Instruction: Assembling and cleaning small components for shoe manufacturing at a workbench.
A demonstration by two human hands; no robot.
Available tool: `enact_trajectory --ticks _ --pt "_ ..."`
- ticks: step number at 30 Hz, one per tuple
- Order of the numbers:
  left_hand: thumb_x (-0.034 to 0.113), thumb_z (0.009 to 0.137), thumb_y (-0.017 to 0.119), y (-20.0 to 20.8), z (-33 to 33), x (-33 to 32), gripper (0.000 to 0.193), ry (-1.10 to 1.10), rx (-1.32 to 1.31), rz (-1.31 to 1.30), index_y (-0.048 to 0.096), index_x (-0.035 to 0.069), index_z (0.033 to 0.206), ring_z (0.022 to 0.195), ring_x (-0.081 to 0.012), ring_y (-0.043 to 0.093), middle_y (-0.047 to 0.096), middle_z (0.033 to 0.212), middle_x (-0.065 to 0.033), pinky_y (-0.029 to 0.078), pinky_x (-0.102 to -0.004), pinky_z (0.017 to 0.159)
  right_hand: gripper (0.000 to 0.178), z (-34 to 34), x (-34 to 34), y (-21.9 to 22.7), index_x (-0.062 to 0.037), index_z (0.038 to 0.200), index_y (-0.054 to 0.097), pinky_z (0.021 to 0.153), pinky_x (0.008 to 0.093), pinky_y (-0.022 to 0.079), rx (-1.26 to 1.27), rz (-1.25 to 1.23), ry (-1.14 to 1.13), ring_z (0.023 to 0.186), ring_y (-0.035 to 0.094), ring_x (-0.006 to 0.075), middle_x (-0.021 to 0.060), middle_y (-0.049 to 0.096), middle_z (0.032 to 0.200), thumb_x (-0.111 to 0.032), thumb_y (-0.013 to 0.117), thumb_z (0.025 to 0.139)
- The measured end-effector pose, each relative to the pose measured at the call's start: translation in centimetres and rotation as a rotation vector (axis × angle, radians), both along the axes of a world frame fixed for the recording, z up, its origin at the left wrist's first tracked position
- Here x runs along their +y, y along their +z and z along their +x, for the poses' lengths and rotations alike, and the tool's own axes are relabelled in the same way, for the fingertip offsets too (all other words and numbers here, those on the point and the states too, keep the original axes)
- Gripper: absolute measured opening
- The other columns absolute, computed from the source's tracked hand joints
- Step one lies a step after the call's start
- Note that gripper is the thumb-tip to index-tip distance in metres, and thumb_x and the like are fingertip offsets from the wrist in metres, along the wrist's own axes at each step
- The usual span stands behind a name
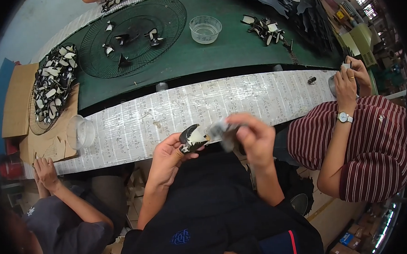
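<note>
My left hand (166, 161) is closed around a small black piece with a white face (194, 136), its fingers gripping the lower left side. It looks like a leather or shoe part, but its exact kind is not clear. Close beside it, my right hand (258, 140) pinches a blurred grey piece (224, 131), soft or thin in look. The grey piece is up against or just beside the right edge of the white face; motion blur hides whether they touch. Both hands are above the near edge of the long white-covered bench (133, 126).
A green table (236, 55) carries a wire fan guard (87, 55) with several black-and-white pieces, a clear tub (206, 30), a loose pile (267, 30) and dark sheets (316, 22). At left are a heaped basket (54, 85) and another tub (81, 132). Co-workers sit on both sides.
</note>
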State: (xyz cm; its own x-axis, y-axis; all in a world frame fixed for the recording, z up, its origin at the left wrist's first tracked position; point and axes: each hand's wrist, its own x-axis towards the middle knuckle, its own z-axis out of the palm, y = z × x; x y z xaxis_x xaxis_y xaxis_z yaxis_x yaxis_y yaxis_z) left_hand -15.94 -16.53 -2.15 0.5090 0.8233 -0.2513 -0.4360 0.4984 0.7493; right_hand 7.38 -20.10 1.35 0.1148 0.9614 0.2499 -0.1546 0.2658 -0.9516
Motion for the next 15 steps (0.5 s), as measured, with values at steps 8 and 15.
enact_trajectory --ticks 8,15 --pt "0.01 0.089 0.069 1.0 -0.3 -1.0 0.021 -0.093 -0.554 -0.052 0.053 0.001 0.101 0.094 -0.0311 0.069 0.063 0.094 -0.0124 0.061 -0.0377 0.074 0.029 5.7 6.1 -9.8 0.0012 0.123 0.061 0.079 0.0249 0.051 0.217 -0.19 -0.252 0.091 0.062 0.0105 0.0054 0.066 0.109 -0.013 0.058 0.098" --pt "0.01 0.086 0.074 1.0 -0.5 0.3 0.027 -0.236 -0.932 -0.103 0.052 0.005 0.1 0.087 -0.0325 0.069 0.06 0.089 -0.0107 0.06 -0.0427 0.07 0.03 6.5 6.3 -11.8 0.0003 0.125 0.06 0.076 0.0235 0.05 0.351 -0.193 -0.279 0.088 0.06 0.0101 0.0057 0.065 0.107 -0.012 0.058 0.098"
